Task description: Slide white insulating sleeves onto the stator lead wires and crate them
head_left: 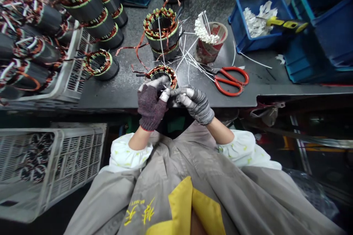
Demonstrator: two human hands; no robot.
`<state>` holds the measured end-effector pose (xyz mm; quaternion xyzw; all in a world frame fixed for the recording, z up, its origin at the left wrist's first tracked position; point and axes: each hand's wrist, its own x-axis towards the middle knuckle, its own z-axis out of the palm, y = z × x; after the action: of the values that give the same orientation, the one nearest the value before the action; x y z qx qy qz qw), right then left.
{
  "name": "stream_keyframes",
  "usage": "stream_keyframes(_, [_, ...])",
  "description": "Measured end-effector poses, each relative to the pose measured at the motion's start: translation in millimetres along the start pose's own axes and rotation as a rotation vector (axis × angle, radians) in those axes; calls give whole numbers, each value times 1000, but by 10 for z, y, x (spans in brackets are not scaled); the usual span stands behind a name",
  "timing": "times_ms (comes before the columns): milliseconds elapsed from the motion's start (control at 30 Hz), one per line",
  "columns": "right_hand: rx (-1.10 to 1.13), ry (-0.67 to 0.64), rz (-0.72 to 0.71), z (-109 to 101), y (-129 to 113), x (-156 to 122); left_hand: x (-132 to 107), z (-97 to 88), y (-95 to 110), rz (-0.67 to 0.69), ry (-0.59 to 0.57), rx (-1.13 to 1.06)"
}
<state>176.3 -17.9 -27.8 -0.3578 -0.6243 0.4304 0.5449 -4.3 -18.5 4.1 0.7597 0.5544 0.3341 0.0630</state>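
Note:
A motor stator (162, 73) with copper windings sits at the near edge of the dark bench (124, 88). My left hand (151, 101), in a dark purple knit glove, grips the stator's near rim. My right hand (193, 102), in a grey glove, is pinched closed against the left fingertips on something thin and pale that I cannot make out. A white cable tie (160, 40) stands up from the stator behind. Loose white cable ties (190, 60) lie fanned on the bench just beyond my hands.
Red-handled scissors (230, 80) lie right of the stator. A red cup (211, 42) holds more ties. A second stator (161, 31) and a third (99, 64) stand behind. Stacked stators fill a white crate (70, 77) left. Blue bins (259, 18) stand right, one holding a yellow tool (286, 24).

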Motion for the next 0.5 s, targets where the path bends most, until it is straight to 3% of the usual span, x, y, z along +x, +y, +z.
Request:
stream_keyframes(100, [152, 65, 230, 45, -31, 74, 15, 22, -24, 90, 92, 9])
stream_keyframes(200, [250, 59, 414, 68, -41, 111, -2, 36, -43, 127, 92, 70])
stream_keyframes(500, [23, -49, 333, 14, -92, 81, -74, -15, -38, 209, -7, 159])
